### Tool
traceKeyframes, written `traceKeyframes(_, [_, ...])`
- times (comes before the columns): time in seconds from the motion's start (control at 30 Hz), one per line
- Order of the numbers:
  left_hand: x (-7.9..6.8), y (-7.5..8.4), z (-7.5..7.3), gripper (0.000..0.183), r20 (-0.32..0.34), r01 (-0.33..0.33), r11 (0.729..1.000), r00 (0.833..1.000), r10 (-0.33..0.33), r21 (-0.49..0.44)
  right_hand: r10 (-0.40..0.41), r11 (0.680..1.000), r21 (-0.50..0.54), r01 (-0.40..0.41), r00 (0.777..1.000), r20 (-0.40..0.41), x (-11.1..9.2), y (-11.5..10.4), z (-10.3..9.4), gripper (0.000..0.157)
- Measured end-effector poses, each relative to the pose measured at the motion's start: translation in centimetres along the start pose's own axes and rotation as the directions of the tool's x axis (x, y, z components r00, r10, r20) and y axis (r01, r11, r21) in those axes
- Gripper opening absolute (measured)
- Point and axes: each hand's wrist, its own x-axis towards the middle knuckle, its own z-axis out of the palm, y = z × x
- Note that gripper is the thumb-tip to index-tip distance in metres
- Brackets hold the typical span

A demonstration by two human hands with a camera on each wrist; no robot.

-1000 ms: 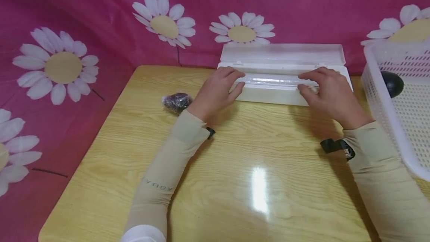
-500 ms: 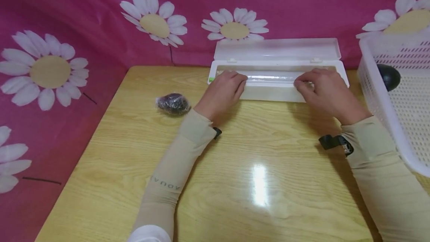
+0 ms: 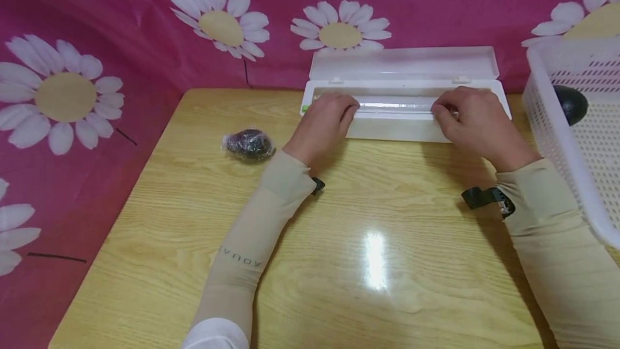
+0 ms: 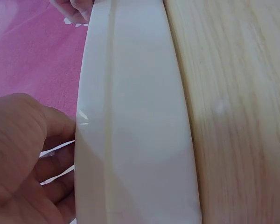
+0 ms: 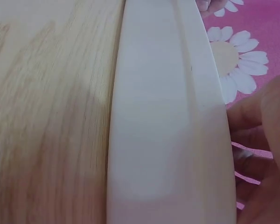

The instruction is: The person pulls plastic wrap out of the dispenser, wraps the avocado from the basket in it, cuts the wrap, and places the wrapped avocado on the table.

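A long white cling film box [image 3: 392, 129] stands at the back of the table with its lid [image 3: 402, 63] raised. Inside lies a shiny roll of cling film [image 3: 394, 104]. My left hand [image 3: 326, 123] pinches the film at the left part of the roll, thumb and fingertips together. Toward the right end, my right hand [image 3: 479, 123] pinches it the same way. In both wrist views the box's front wall hides the fingertips. Left of my left hand, a dark roundish item wrapped in clear film [image 3: 249, 144] lies on the wood.
A white perforated plastic basket [image 3: 552, 139] stands at the right edge, with a dark, smooth, rounded item [image 3: 570, 105] inside. Behind the table [image 3: 387, 198] hangs a pink sheet [image 3: 426, 4] printed with daisies. A small green piece [image 3: 304, 108] sits at the box's left end.
A second ago, both hands had thumb and fingers spread over the roll. They have since come together on the film. The head view has shifted slightly; the box stays put.
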Motion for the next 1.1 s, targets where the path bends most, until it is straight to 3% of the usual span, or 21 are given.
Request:
traceKeyframes(0.23, [0.6, 0.0, -0.2, 0.027, 0.011, 0.034, 0.999, 0.999, -0.034, -0.023, -0.02, 1.0, 0.019, 0.018, 0.997, 0.07, 0.5, -0.3, 0.1, 0.031])
traceKeyframes(0.47, [1.1, 0.2, 0.0, 0.026, 0.046, 0.057, 0.998, 0.997, -0.057, 0.011, 0.001, 0.999, -0.043, 0.007, 0.986, 0.168, 0.7, -0.7, 0.5, 0.034])
traceKeyframes(0.83, [1.9, 0.3, 0.5, 0.02, -0.041, 0.033, 0.997, 0.999, -0.03, 0.065, -0.06, 0.997, -0.036, 0.063, 0.995, 0.079, 1.1, -0.5, 0.2, 0.03])
traceKeyframes(1.1, [1.9, 0.2, 0.8, 0.023, -0.064, 0.047, 0.997, 0.997, -0.043, 0.056, -0.01, 0.998, -0.059, 0.017, 0.994, 0.112, 1.3, -0.7, 0.3, 0.028])
